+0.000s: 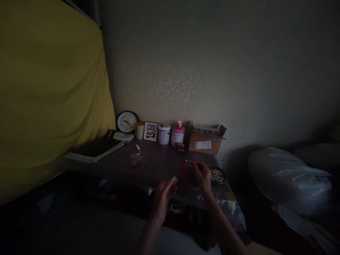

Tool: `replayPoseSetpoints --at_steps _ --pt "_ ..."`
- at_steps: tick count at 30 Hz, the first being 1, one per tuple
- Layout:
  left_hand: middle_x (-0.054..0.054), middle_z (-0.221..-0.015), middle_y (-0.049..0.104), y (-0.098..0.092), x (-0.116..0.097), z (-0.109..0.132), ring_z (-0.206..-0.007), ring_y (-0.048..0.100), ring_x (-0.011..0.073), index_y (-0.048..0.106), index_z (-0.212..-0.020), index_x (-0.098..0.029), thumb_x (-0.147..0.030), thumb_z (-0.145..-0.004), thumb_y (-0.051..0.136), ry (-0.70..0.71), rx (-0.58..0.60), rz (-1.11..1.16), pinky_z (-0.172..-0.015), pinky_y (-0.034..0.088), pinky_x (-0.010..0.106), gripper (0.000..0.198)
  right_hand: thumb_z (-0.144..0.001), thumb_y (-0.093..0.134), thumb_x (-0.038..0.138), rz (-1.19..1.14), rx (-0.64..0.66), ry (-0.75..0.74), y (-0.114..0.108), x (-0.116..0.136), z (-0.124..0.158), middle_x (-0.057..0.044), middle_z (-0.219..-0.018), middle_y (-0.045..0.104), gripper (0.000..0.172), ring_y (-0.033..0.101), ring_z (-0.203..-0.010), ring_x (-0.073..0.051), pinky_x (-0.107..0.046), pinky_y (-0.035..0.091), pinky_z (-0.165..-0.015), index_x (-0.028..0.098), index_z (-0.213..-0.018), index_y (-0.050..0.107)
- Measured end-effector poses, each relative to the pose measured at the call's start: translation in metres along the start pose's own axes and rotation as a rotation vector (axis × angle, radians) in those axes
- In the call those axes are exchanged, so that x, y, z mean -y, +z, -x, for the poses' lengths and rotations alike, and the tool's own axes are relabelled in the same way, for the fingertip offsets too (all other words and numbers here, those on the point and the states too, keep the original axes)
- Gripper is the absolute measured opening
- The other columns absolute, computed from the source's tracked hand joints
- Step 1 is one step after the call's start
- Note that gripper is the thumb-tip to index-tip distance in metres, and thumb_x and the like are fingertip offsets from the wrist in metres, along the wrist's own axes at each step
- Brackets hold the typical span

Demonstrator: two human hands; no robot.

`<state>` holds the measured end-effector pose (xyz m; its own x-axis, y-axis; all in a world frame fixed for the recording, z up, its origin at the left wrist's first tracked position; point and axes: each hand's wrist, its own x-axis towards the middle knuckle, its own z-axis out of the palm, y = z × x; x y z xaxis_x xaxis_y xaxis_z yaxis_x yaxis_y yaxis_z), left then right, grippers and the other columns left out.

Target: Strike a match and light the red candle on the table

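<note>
In the dim head view, my left hand (164,193) is closed on a small white piece (174,180) that sticks out past its fingertips at the table's front edge. My right hand (201,173) has its fingers pinched together beside a dark reddish, see-through object (186,170); the dim light hides how it is gripped. Just right of that hand, a round dish (218,175) holds many short pale sticks. A small clear plastic bag (136,159) lies on the dark table (156,161) to the left.
Along the wall stand a clock (127,122), a cup (139,131), a panda picture (150,132), a white tin (164,134), a pink jar (177,136) and a cardboard box (204,142). A large book (95,150) lies left; white bags (289,180) sit right.
</note>
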<state>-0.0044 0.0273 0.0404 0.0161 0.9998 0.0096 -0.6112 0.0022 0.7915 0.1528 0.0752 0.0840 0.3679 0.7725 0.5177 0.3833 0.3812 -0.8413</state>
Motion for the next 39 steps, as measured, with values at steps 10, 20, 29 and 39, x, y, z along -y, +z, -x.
replayPoseSetpoints --at_steps 10,20,29,39 --pt "0.007 -0.09 0.069 0.001 -0.001 0.001 -0.077 0.062 0.0164 0.067 -0.087 -0.017 -0.04 -0.069 0.066 -0.005 0.007 -0.008 -0.067 0.044 0.025 0.029 -0.073 0.056 0.045 -0.027 0.009 0.004 0.0 0.004 0.0 -0.004 -0.07 0.067 0.031 0.06 -0.064 -0.018 -0.024 0.045 -0.057 0.015 -0.078 0.065" --pt "0.008 -0.094 0.068 -0.001 -0.001 0.0 -0.08 0.06 0.016 0.066 -0.089 -0.017 -0.038 -0.072 0.064 -0.006 0.032 -0.011 -0.069 0.044 0.025 0.028 -0.074 0.056 0.045 -0.038 0.004 -0.001 0.0 0.003 0.0 -0.004 -0.072 0.067 0.032 0.06 -0.067 -0.018 -0.025 0.045 -0.059 0.015 -0.079 0.065" --pt "0.006 -0.092 0.068 0.0 -0.001 0.001 -0.078 0.061 0.0155 0.067 -0.087 -0.018 -0.04 -0.07 0.065 -0.006 0.02 -0.012 -0.069 0.044 0.025 0.027 -0.074 0.056 0.047 -0.066 -0.001 0.025 -0.007 0.014 0.008 -0.002 -0.066 0.063 0.032 0.056 -0.061 -0.016 -0.023 0.043 -0.054 0.016 -0.076 0.063" --pt "0.006 -0.084 0.068 -0.001 0.003 0.0 -0.075 0.061 0.0153 0.066 -0.086 -0.017 -0.038 -0.069 0.067 -0.026 0.005 -0.014 -0.066 0.044 0.024 0.028 -0.073 0.06 0.047 -0.092 -0.007 0.061 -0.066 0.005 0.03 0.0 -0.062 0.059 0.031 0.053 -0.06 -0.014 -0.022 0.041 -0.056 0.016 -0.069 0.062"
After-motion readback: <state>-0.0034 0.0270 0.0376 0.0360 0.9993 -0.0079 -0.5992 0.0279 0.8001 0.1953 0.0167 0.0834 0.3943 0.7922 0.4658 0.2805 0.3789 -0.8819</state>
